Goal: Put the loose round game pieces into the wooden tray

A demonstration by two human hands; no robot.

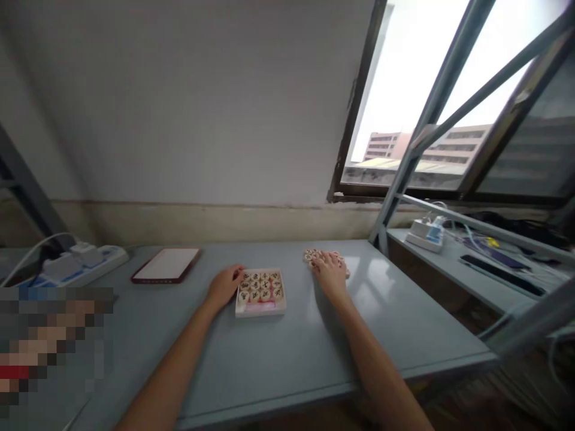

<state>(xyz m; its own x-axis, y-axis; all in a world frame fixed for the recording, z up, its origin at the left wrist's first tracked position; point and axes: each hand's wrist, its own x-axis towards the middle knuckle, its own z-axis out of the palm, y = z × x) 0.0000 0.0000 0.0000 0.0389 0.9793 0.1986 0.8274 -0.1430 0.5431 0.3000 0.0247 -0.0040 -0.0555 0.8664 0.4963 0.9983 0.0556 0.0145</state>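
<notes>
Beside the box (260,307) — left hand (224,287), right hand (330,272) on pieces (309,254)

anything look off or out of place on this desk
Nothing looks spilled or broken. The one untidy spot is the loose round pieces, lying in an uneven cluster under the right hand, while the pieces in the box sit in neat rows.

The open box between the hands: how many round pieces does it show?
12. The pieces lie in three rows of four, behind the near wall of the box; more could be hidden underneath.
</notes>
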